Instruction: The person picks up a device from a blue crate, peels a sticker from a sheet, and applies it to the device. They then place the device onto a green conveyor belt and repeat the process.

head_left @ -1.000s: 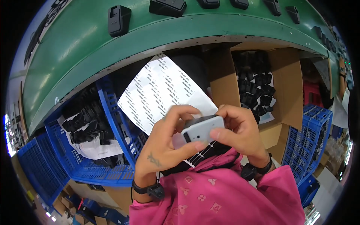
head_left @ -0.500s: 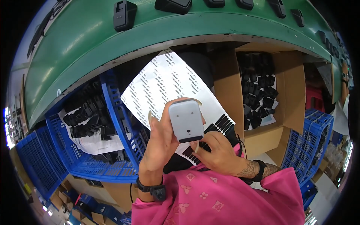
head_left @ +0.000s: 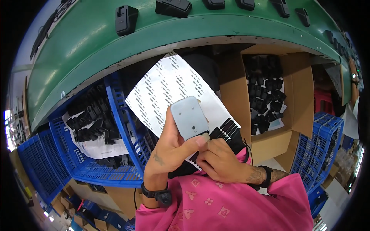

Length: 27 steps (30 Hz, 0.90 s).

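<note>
My left hand [head_left: 168,148] is closed around a flat grey casing [head_left: 188,115] with rounded corners and small holes in its face. Its thumb presses the lower edge, where a black strip [head_left: 198,135] partly shows. Against the casing's lower right corner my right hand [head_left: 221,159] is curled, fingertips pinched; whatever is between them is hidden. Beneath both hands, on my lap, lies a white printed sheet [head_left: 169,84] with rows of black oblong stickers [head_left: 228,129] at its near right end, some covered by the hands.
A blue crate [head_left: 104,178] of black parts stands left, a cardboard box [head_left: 302,88] of similar parts right. Beyond runs a green bench [head_left: 84,54] with several black docks [head_left: 126,20]. Another blue crate [head_left: 318,142] stands far right.
My left thumb has swung from beside the casing onto its lower edge. The casing has tilted and shifted slightly up and left; my right fingers have curled in more tightly.
</note>
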Available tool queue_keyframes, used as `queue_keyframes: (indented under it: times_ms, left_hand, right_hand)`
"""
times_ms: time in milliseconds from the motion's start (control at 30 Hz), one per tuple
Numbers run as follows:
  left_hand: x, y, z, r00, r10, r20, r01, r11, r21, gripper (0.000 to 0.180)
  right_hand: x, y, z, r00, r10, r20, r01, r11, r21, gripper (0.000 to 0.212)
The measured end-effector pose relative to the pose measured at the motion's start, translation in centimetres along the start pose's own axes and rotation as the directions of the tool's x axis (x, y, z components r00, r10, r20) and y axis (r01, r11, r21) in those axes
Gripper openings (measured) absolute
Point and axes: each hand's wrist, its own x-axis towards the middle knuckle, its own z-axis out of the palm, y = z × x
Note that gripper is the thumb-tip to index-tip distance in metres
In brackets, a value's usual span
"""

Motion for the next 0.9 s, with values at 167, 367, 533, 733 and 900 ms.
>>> queue_keyframes:
  times_ms: [167, 367, 533, 733, 900]
  left_hand:
    - [-0.2, 0.2, 0.4, 0.999, -0.032, -0.002, 0.032, 0.992, -0.122, 0.055]
    - [-1.0, 0.9, 2.8, 0.998, -0.026, -0.049, 0.033, 0.988, 0.151, 0.043]
    - [-1.2, 2.1, 4.2, 0.999, -0.016, -0.052, 0.029, 0.962, 0.27, 0.04]
    - [-1.2, 1.8, 4.1, 0.998, -0.019, -0.056, 0.034, 0.961, 0.274, 0.039]
    - [-1.2, 1.8, 4.1, 0.996, -0.042, -0.078, 0.062, 0.962, 0.265, 0.039]
  right_hand:
    - [0.7, -2.1, -5.7, 0.94, 0.264, 0.217, -0.342, 0.749, 0.568, 0.009]
    - [4.8, -4.9, -8.9, 0.837, 0.547, 0.025, -0.319, 0.45, 0.834, 0.01]
    - [5.8, -5.2, -8.9, 0.827, 0.561, -0.033, -0.27, 0.448, 0.852, 0.009]
    - [5.7, -4.8, -8.6, 0.827, 0.559, -0.051, -0.267, 0.472, 0.84, 0.008]
    - [5.5, -4.5, -8.4, 0.835, 0.549, -0.044, -0.238, 0.432, 0.87, 0.01]
